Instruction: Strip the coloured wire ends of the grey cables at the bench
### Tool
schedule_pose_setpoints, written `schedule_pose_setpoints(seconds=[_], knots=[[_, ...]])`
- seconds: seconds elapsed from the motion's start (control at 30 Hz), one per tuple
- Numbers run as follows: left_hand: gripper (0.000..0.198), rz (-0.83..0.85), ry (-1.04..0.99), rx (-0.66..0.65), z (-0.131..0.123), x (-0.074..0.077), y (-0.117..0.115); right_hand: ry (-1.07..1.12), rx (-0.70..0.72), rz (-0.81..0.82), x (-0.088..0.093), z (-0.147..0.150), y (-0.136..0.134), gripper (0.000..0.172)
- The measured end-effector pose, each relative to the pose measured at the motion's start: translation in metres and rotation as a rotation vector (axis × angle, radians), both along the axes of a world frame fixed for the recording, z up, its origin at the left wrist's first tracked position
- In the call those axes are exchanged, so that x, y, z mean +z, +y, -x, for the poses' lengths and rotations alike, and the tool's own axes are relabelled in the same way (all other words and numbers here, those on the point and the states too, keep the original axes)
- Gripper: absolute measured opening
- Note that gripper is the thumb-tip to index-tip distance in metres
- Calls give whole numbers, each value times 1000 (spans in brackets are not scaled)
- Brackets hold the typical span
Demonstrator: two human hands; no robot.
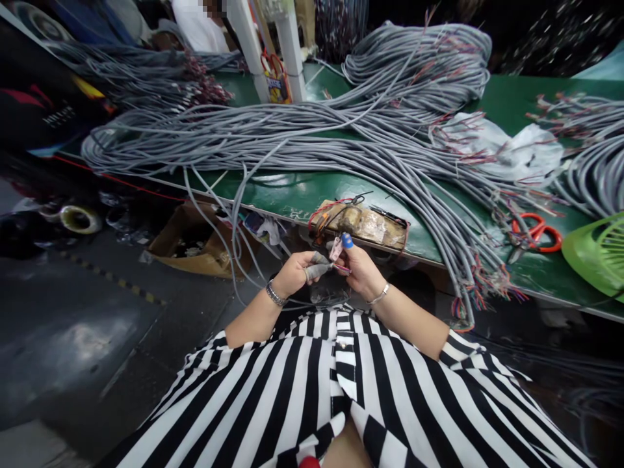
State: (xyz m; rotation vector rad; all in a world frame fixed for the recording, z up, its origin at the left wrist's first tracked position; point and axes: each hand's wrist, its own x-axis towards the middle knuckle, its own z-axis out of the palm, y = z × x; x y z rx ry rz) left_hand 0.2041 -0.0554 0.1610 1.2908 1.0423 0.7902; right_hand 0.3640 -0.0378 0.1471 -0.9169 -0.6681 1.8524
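Observation:
My left hand (301, 272), with grey covers on its fingertips, is closed on the end of a grey cable near the bench's front edge. Close beside it, my right hand (359, 268) has a blue cover on a fingertip and pinches thin coloured wires (342, 268) at the cable's end. A small pinkish-white piece (336, 249) shows between the hands; its exact shape is too small to tell. Just beyond them, a tape-wrapped block (363, 224) with wires and dark thin tools lies at the bench edge.
Long bundles of grey cables (302, 120) cover the green bench (292, 188). Red-handled scissors (536, 234) and a green plastic basket (597, 250) are at the right. Below the bench at left stands a cardboard box (195, 244). A person in white (199, 26) is at the far side.

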Motion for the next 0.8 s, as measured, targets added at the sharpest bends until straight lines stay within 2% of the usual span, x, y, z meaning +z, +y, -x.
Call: schedule_pose_setpoints(seconds=[0.13,0.27,0.4,0.53,0.67,0.8], knots=[[41,2,-54,3,5,-1,-8,39,1,68,-3,-4,-2,59],[38,28,-91,-6,12,-8,-24,32,37,123,-5,-12,-6,59],[33,34,-107,-20,20,-13,-45,5,109,124,-5,-20,-8,58],[30,-22,-61,19,24,-9,-57,8,163,103,-2,-22,-4,54],[32,-48,-81,117,23,-4,-54,-9,179,53,6,-18,0,51],[34,-83,-111,163,17,-5,-39,-95,112,-43,8,-14,0,46]])
